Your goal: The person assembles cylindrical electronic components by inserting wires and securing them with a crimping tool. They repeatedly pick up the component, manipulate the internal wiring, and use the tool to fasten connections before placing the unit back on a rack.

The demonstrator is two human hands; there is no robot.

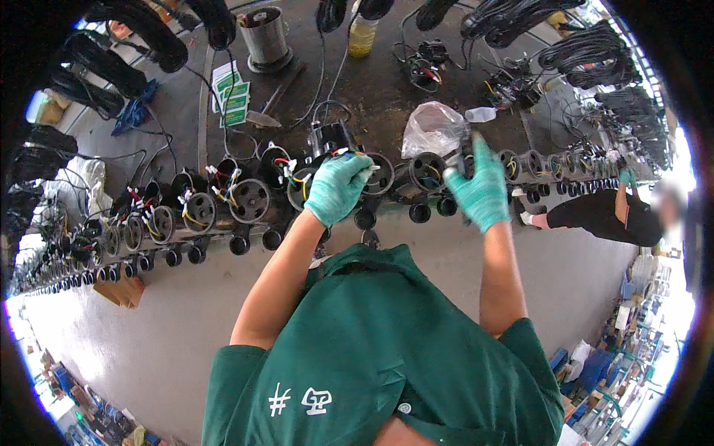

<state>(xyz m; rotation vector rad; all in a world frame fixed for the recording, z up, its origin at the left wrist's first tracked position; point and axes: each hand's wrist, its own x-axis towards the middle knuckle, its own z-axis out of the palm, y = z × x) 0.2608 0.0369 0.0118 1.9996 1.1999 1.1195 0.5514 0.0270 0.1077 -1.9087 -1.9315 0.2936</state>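
Note:
My left hand (pixel 338 190), in a teal knitted glove, is closed at the front edge of the dark bench. Its fingertips pinch something small and pale by a black cylindrical housing (pixel 331 138); most of it is hidden by the glove. Farther right, my right hand (pixel 480 190), gloved alike, has its fingers stretched out and the thumb apart. A dark object (pixel 467 157) shows between thumb and forefinger, and no grip on it is visible. Between my hands stand round black housings (pixel 426 172) with coloured wires inside. A crumpled clear plastic bag (pixel 433 128) lies just beyond them.
Similar wired housings (pixel 199 209) line the bench edge both ways. Coiled black cables (pixel 506 22) lie along the far side. Also there: a metal spool (pixel 265 39), a bottle of yellow liquid (pixel 362 36), green-and-white cards (pixel 232 97). Another person (pixel 606 215) works at the right.

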